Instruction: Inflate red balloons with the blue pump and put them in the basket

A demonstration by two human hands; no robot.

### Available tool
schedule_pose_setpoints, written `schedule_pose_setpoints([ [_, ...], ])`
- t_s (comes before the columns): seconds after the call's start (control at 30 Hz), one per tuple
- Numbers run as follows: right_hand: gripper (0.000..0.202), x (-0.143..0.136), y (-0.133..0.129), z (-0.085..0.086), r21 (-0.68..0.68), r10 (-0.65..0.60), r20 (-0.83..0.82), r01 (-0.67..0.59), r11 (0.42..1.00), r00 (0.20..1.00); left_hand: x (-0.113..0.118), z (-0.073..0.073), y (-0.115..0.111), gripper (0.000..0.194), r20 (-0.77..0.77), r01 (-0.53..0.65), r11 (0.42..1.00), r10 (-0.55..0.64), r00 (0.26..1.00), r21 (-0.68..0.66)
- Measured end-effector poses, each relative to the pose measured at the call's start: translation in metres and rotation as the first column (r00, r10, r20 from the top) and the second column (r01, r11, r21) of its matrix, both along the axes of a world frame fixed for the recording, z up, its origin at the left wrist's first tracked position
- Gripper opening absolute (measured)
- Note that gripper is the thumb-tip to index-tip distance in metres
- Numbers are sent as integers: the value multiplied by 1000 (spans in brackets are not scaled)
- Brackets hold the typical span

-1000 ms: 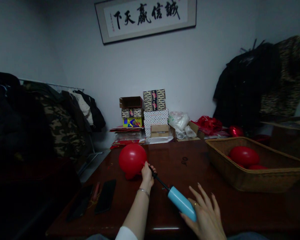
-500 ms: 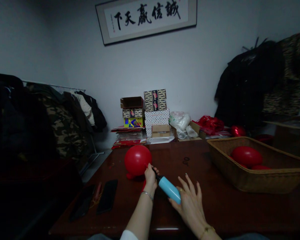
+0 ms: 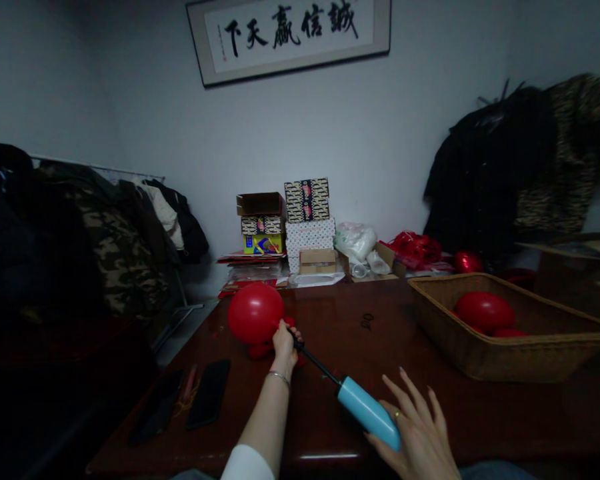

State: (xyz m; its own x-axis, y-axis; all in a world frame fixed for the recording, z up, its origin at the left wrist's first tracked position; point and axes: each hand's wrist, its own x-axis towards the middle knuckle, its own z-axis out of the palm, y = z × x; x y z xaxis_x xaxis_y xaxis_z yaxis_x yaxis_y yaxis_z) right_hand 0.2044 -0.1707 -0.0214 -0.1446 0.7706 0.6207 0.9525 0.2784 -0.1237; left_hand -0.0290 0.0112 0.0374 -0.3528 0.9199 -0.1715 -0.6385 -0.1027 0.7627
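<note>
A partly inflated red balloon [image 3: 256,312] is at the left middle of the table. My left hand [image 3: 284,347] is closed around its neck and the black nozzle end of a hand pump. From there the pump's thin black rod runs down to its light-blue barrel [image 3: 369,412], which is drawn well out. My right hand [image 3: 420,430] holds the barrel's lower end between thumb and palm, the other fingers stretched out. More red balloon material [image 3: 259,351] lies under the inflated balloon, partly hidden.
To the right stands a wicker basket [image 3: 480,360] holding red balloons [image 3: 485,312]. Two dark phone-like slabs [image 3: 208,393] lie at left. Small dark rings [image 3: 367,320] lie mid-table. Stacked boxes [image 3: 310,235] and a plastic bag [image 3: 356,241] line the back edge.
My right hand has pulled the blue barrel down and to the right, exposing the black rod. My left hand and the balloon have shifted slightly left.
</note>
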Motion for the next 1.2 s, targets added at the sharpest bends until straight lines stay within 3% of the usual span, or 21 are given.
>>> schedule_pose_setpoints([
  [0.3,37,-14,3,12,-31,-21,-23,20,999,1000,5,-4,-6,25,19,26,1000,-26,999,-4],
  [0.7,32,-61,30,50,-139,-47,-65,37,990,997,28,-17,-23,29,33,60,998,-60,998,-14],
  [1.2,33,-59,28,35,-112,-44,-67,36,993,997,33,-21,-23,25,82,37,999,-35,996,-27],
])
